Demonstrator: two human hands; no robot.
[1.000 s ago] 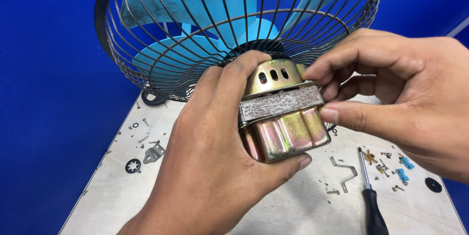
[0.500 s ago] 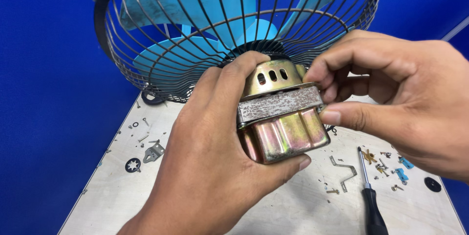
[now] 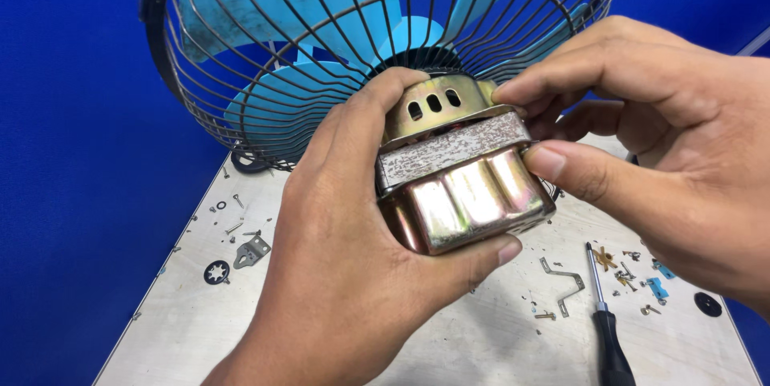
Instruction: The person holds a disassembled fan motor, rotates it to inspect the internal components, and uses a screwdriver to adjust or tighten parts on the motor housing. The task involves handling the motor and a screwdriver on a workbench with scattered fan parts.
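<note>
Blue backdrop all round, w/ a pale scuffed worktable (image 3: 449, 346) below. Biggest item: dark wire fan guard (image 3: 241, 73) w/ light-blue plastic fan blades (image 3: 281, 101) inside, tilted up at the top of view. At its centre, over the table, sits the shiny brass-coloured metal motor housing (image 3: 461, 193), vented dome toward the guard, grey laminated band across the middle.

Left hand (image 3: 345, 274) is wrapped round the housing's left side & underside, thumb under the lower edge, index finger over the dome. Right hand (image 3: 642, 145) pinches the housing's right end, thumb on the side, fingertips on the top rim. Both closed firmly on it.

Vs half a sec ago: grips and housing pos. practically unchanged.

Smaller bits on the table: black-handled screwdriver (image 3: 605, 322) at right, bent metal bracket (image 3: 561, 282) just left of it, small flat plate (image 3: 251, 251) & black star washer (image 3: 216, 272) at left, loose screws (image 3: 626, 274) scattered.
</note>
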